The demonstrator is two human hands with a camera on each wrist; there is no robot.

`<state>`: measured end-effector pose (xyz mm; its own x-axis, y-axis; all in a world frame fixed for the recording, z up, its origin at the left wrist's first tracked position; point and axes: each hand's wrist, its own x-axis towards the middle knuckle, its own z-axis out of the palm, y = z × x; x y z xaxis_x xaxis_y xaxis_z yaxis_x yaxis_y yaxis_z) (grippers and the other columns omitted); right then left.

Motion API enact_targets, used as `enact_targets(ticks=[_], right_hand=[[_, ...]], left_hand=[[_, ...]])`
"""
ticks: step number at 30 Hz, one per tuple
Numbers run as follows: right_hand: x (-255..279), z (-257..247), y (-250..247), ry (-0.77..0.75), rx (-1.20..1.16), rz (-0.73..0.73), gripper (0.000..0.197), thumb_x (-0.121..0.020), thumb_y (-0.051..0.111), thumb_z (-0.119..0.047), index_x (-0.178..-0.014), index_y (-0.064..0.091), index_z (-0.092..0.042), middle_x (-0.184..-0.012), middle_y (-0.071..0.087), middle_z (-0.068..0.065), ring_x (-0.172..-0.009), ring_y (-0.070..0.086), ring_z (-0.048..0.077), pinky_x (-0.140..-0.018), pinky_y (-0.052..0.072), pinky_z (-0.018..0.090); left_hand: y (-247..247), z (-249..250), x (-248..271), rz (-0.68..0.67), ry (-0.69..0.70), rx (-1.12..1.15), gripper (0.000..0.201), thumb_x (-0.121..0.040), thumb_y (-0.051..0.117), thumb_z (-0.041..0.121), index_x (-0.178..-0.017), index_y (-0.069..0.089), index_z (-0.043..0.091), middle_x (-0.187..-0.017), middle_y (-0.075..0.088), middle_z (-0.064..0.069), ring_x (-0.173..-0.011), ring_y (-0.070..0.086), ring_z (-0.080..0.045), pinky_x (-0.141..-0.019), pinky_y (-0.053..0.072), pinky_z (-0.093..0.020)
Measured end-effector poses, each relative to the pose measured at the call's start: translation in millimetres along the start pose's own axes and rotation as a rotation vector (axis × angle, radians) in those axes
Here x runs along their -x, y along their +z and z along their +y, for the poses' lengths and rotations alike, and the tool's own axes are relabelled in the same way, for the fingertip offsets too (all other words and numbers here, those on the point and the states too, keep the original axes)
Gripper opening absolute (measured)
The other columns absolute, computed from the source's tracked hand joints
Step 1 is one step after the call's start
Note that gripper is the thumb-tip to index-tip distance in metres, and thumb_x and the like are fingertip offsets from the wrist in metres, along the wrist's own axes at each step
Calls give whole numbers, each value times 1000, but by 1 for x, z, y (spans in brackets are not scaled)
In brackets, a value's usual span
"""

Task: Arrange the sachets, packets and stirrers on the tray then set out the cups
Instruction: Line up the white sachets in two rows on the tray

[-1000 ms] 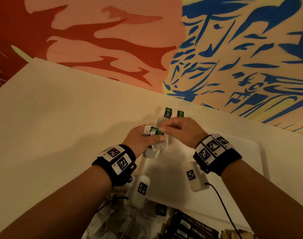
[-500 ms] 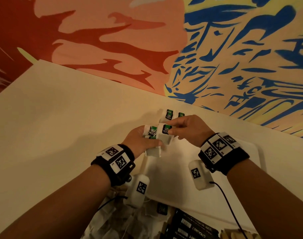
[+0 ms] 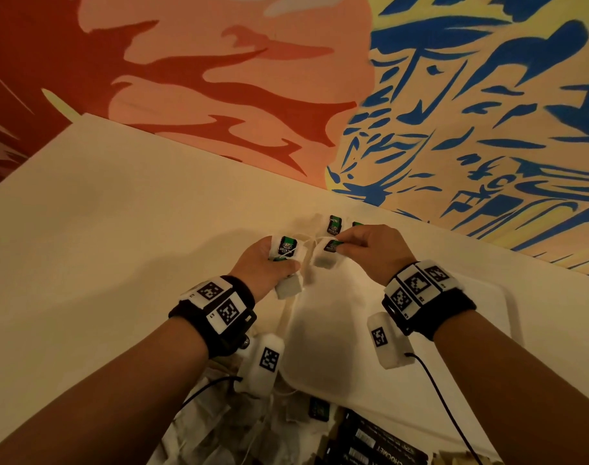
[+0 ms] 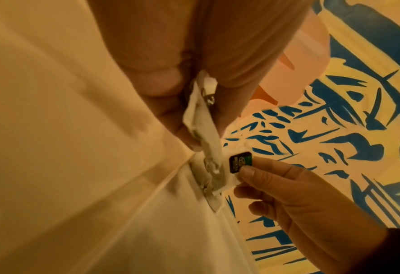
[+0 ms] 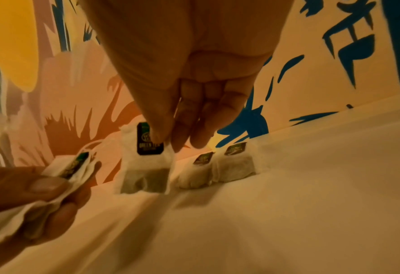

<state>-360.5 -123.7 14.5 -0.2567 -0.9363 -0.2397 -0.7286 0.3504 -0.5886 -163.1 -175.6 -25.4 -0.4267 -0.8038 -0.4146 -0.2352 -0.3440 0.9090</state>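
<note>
My left hand (image 3: 273,263) grips a small bundle of green-tea bags (image 3: 286,250) above the left edge of the white tray (image 3: 487,330); the same bundle (image 4: 205,126) shows edge-on between thumb and fingers. My right hand (image 3: 363,243) pinches a single tea bag (image 5: 145,163) by its green-and-black tag (image 5: 148,140), hanging just over the tray's far left part. Two more tea bags (image 5: 217,166) lie side by side against the tray's far rim, to the right of the held one. A string runs between the bundle and the pinched bag.
A heap of loose tea bags (image 3: 219,427) and dark packets (image 3: 370,444) lies on the table at the near edge, below my wrists. The painted wall (image 3: 420,95) rises right behind the table. A cable (image 3: 447,407) trails from my right wrist.
My hands have drawn apart. The right hand has pulled one tea bag off the bundle and carried it right toward the two lying bags; the left hand keeps the rest.
</note>
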Motion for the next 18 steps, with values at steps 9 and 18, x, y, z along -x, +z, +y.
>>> enact_targets(ticks=[9,18], right_hand=[[-23,-1,5,109,100,-57,28,-89,63,-25,-116,68,-22,-116,67,2,-105,59,18,-89,39,23],[-36,3,10,109,100,-35,29,-91,60,-25,-120,64,-23,-115,67,1,-104,60,18,-93,44,28]], left_hand=[[-5,-1,-2,6,14,19,24,-80,70,1,-95,61,17,-92,67,-4,-84,62,-19,-82,52,-35],[-3,-7,-3,-10,2,41,30,-77,73,2,-105,63,9,-92,69,-4,-80,64,-15,-73,53,-25]])
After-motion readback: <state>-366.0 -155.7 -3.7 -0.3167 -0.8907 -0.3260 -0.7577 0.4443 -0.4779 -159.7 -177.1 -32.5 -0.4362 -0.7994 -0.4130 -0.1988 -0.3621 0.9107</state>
